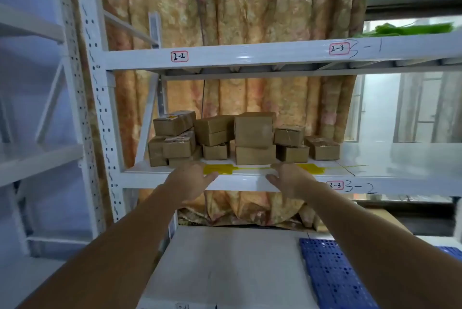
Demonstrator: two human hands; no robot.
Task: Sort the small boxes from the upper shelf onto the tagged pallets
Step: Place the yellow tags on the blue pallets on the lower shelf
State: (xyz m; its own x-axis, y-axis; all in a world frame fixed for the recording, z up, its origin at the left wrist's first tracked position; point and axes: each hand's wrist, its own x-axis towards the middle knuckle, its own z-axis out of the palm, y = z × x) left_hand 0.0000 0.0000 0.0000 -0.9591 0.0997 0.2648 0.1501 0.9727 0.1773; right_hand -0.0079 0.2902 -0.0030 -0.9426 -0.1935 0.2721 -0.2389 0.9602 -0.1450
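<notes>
Several small brown cardboard boxes (253,133) are stacked in two layers on a white metal shelf (240,182), toward its left half. My left hand (192,178) reaches up to the shelf's front edge just below the left boxes, fingers apart and empty. My right hand (290,178) is raised at the same edge below the middle boxes, also open and empty. Neither hand touches a box. A yellow strip (252,169) lies on the shelf in front of the boxes. A blue perforated pallet (332,273) sits low at the right.
The rack's white perforated upright (100,98) stands at the left. A higher shelf beam (250,56) carries tags "2-2" and "2-3". A floral curtain (237,8) hangs behind the rack. A grey-white flat surface (225,263) lies below my arms. Another rack (30,158) stands far left.
</notes>
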